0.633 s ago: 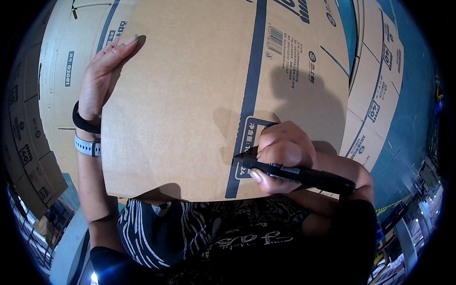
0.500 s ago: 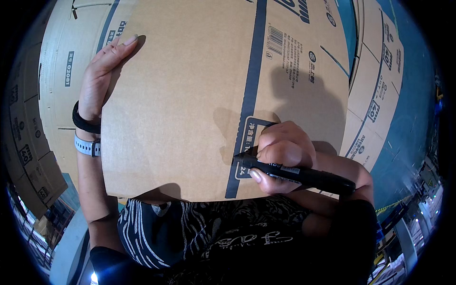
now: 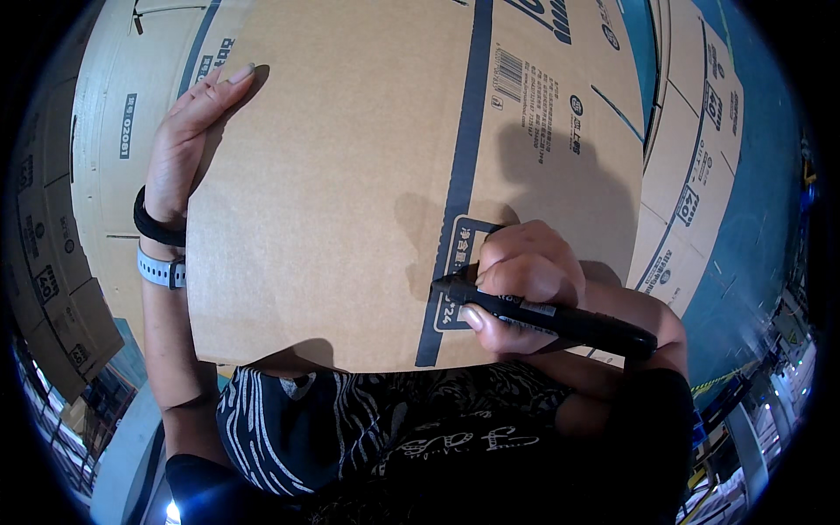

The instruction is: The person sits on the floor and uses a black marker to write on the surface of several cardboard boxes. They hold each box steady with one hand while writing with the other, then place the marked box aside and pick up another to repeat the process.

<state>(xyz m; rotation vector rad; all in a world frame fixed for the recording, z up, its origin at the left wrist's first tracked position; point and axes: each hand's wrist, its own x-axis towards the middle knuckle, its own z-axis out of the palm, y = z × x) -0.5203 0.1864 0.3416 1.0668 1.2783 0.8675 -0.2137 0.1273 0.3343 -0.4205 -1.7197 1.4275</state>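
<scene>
A large brown cardboard sheet or flattened carton, printed with a dark blue stripe and a barcode, spans the middle of the view close to my body. Along its left edge, my left hand is closed, thumb on top and the other fingers mostly hidden behind. My right hand pinches a black marker pen over the lower right part of the sheet. The pen's dark tip points left at the blue stripe, beside a printed box. Whether the tip touches the cardboard, I cannot tell.
More printed cardboard lies beneath and beyond on the left, and another piece is at the right. A teal surface shows along the right side. Darker cardboard stands at the far left.
The pen and my right hand have shifted very slightly right, along with the sheet. My left hand keeps its place on the edge.
</scene>
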